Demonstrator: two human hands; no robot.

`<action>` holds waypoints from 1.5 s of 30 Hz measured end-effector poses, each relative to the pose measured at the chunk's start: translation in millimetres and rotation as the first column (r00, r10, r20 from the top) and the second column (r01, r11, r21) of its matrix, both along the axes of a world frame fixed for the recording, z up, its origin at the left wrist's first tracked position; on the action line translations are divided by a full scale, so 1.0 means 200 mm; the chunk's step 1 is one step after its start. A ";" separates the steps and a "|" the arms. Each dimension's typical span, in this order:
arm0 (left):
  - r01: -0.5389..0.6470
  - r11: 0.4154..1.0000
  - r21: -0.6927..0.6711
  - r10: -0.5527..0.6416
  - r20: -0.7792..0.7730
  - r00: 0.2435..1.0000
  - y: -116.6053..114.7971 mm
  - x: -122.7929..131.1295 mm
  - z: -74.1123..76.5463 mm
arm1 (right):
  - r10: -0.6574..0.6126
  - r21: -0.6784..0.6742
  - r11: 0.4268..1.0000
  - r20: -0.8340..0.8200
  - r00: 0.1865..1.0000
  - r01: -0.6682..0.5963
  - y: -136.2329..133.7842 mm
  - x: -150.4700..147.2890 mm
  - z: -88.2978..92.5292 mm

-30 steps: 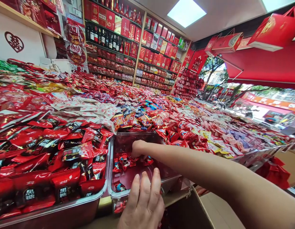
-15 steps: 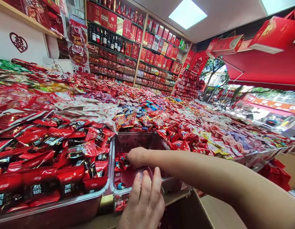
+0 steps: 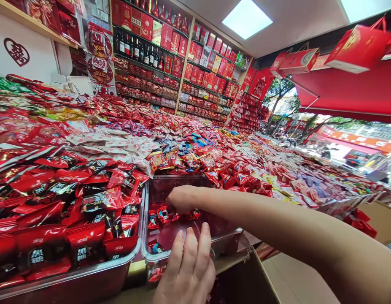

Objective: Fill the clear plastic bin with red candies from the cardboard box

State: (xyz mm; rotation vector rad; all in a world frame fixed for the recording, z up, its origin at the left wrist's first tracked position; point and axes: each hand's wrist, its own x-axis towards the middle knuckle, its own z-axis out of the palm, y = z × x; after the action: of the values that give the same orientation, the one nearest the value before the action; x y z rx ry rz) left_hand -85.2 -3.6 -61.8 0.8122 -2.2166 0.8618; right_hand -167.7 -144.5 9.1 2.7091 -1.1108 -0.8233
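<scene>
Red foil sweets lie in a thin scatter across the far half of a clear plastic tray, which sits at the near edge of the bench. Much of the tray's floor shows bare.

In the head view the right hand reaches in from the right, knuckles up, its grip curled down onto those sweets. The fingertips are hidden, so I cannot tell whether it pinches a piece. The left hand comes up from below, its grip spread flat, fingers straight and side by side, tips resting on the tray's near rim.

Just beside the clear tray on the left, a metal tray is heaped with red-and-black packets. Behind both, heaps of wrapped sweets cover the bench towards its far edge. A cardboard box stands below the near edge, on the right.
</scene>
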 end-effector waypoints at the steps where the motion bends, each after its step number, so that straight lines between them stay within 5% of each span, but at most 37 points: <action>1: 0.000 1.000 -0.007 0.000 0.011 1.000 0.00 0.00 0.00 | 0.003 -0.030 1.000 0.006 1.000 -0.003 -0.01 -0.02 0.01; 7: -0.007 1.000 -0.022 0.008 0.031 0.999 -0.01 0.01 0.01 | 0.010 -0.171 0.985 0.016 1.000 -0.007 -0.07 -0.14 0.01; 14: -0.008 1.000 -0.026 0.008 0.016 1.000 -0.01 0.01 0.01 | 0.076 -0.159 0.984 -0.021 0.997 -0.078 -0.04 -0.11 -0.06; 25: 0.009 1.000 0.010 -0.009 -0.005 1.000 0.00 0.00 0.00 | 0.164 -0.154 0.975 0.007 0.986 -0.161 -0.07 -0.15 -0.02; 34: 0.003 1.000 -0.017 -0.003 0.042 0.999 -0.01 0.02 0.01 | 0.223 -0.234 0.955 0.163 0.961 -0.182 -0.05 0.05 -0.09; 39: -0.001 1.000 -0.024 0.001 0.007 1.000 -0.02 0.00 0.00 | 0.139 -0.189 0.977 0.184 0.973 -0.104 -0.05 0.14 -0.12; 45: 0.007 1.000 -0.008 -0.007 0.016 1.000 -0.01 0.00 0.00 | -0.097 -0.175 0.976 0.164 0.982 0.126 -0.04 0.06 -0.11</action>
State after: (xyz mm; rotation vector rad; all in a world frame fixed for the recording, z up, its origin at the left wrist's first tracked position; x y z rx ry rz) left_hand -84.3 -5.3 -61.4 0.7960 -2.2271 0.8761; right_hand -156.7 -151.5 -12.8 2.6111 -1.3112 -0.5004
